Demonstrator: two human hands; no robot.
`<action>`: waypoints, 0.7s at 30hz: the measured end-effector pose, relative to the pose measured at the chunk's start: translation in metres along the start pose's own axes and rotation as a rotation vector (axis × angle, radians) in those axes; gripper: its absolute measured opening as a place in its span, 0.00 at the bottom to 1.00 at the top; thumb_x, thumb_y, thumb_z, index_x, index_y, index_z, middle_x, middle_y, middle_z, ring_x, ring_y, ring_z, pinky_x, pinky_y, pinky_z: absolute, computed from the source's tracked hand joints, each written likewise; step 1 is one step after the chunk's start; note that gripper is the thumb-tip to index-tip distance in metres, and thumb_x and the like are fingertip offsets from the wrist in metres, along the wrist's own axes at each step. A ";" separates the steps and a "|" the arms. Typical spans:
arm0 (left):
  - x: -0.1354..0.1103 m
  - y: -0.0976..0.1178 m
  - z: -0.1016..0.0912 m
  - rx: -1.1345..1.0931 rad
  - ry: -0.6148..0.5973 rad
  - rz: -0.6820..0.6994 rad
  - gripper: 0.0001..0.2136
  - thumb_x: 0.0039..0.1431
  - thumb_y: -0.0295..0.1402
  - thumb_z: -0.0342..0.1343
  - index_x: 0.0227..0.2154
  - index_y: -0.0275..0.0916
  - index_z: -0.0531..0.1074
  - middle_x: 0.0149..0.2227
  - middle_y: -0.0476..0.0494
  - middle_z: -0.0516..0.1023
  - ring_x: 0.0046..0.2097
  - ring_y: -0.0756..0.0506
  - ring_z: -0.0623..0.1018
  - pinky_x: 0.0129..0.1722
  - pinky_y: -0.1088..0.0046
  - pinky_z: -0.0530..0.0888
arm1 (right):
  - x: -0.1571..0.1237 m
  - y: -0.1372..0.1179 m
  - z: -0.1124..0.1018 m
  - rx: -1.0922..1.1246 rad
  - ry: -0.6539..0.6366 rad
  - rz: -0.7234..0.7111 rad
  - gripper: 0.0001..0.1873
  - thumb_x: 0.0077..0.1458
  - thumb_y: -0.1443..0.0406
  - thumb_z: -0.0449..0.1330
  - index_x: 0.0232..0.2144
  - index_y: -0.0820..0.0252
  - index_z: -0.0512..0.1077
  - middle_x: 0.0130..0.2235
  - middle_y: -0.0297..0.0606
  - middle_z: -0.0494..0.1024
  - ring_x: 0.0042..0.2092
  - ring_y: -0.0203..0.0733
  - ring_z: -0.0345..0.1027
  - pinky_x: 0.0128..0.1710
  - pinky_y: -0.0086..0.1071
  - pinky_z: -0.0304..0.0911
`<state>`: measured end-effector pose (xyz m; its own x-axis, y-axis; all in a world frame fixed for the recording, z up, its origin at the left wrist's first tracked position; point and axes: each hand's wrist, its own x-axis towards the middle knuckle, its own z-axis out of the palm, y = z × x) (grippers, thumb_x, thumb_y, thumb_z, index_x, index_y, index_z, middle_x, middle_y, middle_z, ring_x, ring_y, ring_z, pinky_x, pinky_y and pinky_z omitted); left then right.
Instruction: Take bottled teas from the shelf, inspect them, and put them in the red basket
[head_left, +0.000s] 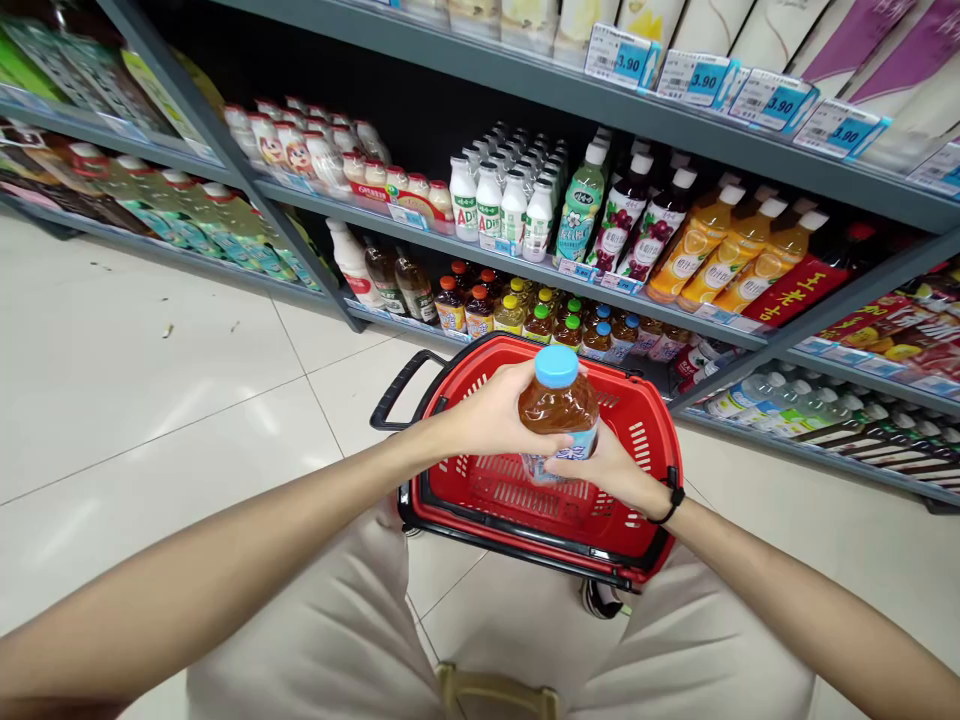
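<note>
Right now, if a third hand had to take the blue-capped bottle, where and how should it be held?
Probably by the blue cap, coming from above: it is uppermost and uncovered, while the left hand and right hand clasp the bottle at its sides.

bottle (559,408) label's partly hidden behind fingers (551,443), can't read it all tbh. top-shelf cartons (784,30) cut off at pic edge, shoe (600,600) mostly blocked, price tag (622,58) fine print n floor bits (168,331) way too small 2 ID.
</note>
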<state>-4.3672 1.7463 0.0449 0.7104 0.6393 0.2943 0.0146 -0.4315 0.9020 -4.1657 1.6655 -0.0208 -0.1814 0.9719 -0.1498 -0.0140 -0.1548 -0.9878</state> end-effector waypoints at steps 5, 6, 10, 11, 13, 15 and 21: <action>0.002 0.002 0.002 0.117 -0.046 0.052 0.29 0.49 0.35 0.71 0.56 0.37 0.75 0.56 0.36 0.81 0.55 0.36 0.81 0.60 0.54 0.76 | 0.003 -0.003 -0.001 -0.039 -0.084 -0.088 0.31 0.46 0.59 0.79 0.51 0.58 0.76 0.55 0.43 0.81 0.53 0.49 0.77 0.61 0.46 0.70; 0.002 0.003 0.004 0.138 -0.051 0.060 0.29 0.49 0.36 0.71 0.55 0.38 0.75 0.55 0.36 0.81 0.55 0.36 0.81 0.60 0.54 0.76 | 0.004 -0.001 -0.003 -0.049 -0.086 -0.101 0.31 0.45 0.60 0.79 0.51 0.58 0.76 0.55 0.44 0.82 0.52 0.49 0.77 0.60 0.45 0.70; -0.002 0.007 0.009 0.194 -0.060 0.066 0.28 0.49 0.39 0.72 0.54 0.39 0.74 0.54 0.38 0.81 0.56 0.36 0.81 0.60 0.56 0.75 | 0.004 0.007 -0.010 -0.114 -0.065 -0.175 0.30 0.44 0.60 0.79 0.48 0.60 0.75 0.52 0.44 0.82 0.53 0.49 0.77 0.60 0.45 0.71; -0.003 0.007 0.011 0.196 -0.065 0.056 0.27 0.50 0.39 0.72 0.53 0.40 0.74 0.54 0.38 0.81 0.55 0.36 0.81 0.60 0.57 0.76 | 0.004 0.008 -0.011 -0.130 -0.069 -0.191 0.28 0.45 0.60 0.79 0.47 0.60 0.76 0.52 0.44 0.82 0.53 0.49 0.76 0.60 0.46 0.70; -0.003 0.006 0.013 0.209 -0.072 0.039 0.25 0.49 0.40 0.72 0.51 0.40 0.75 0.53 0.38 0.81 0.55 0.36 0.81 0.59 0.56 0.76 | 0.003 0.009 -0.012 -0.144 -0.085 -0.203 0.28 0.45 0.59 0.79 0.47 0.59 0.76 0.52 0.44 0.82 0.53 0.49 0.76 0.61 0.47 0.70; -0.002 0.003 0.015 0.227 -0.092 0.035 0.25 0.49 0.40 0.71 0.50 0.41 0.75 0.53 0.39 0.81 0.56 0.35 0.81 0.60 0.55 0.75 | 0.002 0.009 -0.012 -0.140 -0.089 -0.197 0.30 0.44 0.59 0.79 0.48 0.58 0.76 0.53 0.44 0.82 0.53 0.50 0.76 0.62 0.47 0.69; 0.001 -0.003 0.015 0.262 -0.120 0.011 0.28 0.50 0.43 0.70 0.53 0.40 0.73 0.53 0.37 0.81 0.56 0.34 0.80 0.61 0.53 0.74 | 0.002 0.011 -0.015 -0.118 -0.124 -0.146 0.34 0.43 0.59 0.80 0.52 0.60 0.76 0.55 0.46 0.81 0.53 0.50 0.77 0.62 0.49 0.69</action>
<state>-4.3561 1.7388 0.0373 0.7894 0.5608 0.2498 0.1768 -0.5973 0.7823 -4.1512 1.6681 -0.0326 -0.3052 0.9523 -0.0061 0.0651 0.0145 -0.9978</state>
